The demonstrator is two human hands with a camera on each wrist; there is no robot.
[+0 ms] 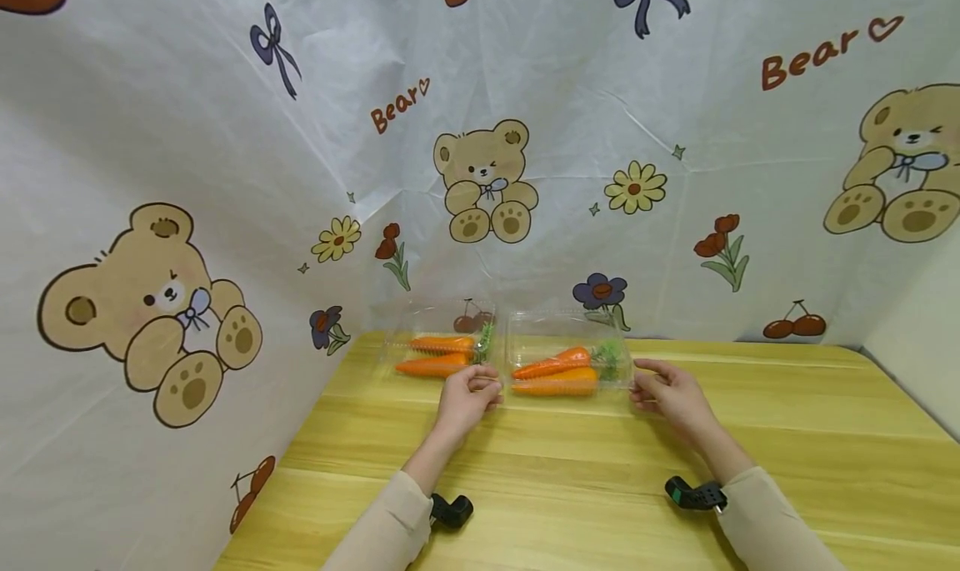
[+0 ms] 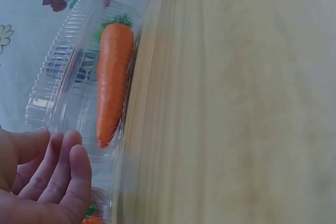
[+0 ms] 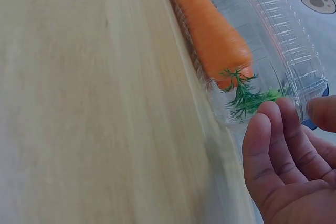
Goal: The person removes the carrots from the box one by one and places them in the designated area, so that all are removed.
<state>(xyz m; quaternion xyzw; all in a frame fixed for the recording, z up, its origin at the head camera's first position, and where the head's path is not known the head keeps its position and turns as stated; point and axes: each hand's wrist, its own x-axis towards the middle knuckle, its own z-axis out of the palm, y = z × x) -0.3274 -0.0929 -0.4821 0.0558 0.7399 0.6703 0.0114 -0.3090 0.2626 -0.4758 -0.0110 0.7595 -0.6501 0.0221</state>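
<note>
A clear plastic box (image 1: 555, 329) holding two orange carrots (image 1: 558, 379) with green tops lies between my hands near the table's back edge. Close beside its left front corner is my left hand (image 1: 467, 396), thumb and fingers gently bent with nothing between them. At the opposite end, the fingertips of my right hand (image 1: 663, 392) are right at the box wall. In the right wrist view a gap shows between thumb and fingers, near the carrot's green leaves (image 3: 249, 100). The left wrist view shows the nearer carrot (image 2: 113, 77) through the ribbed plastic.
Another clear box (image 1: 442, 317) with carrots (image 1: 435, 364) stands on the left, partly behind my left hand. A white cloth printed with bears (image 1: 487, 179) hangs along the back and left of the wooden table (image 1: 555, 471). Each wrist wears a black strap (image 1: 697, 494).
</note>
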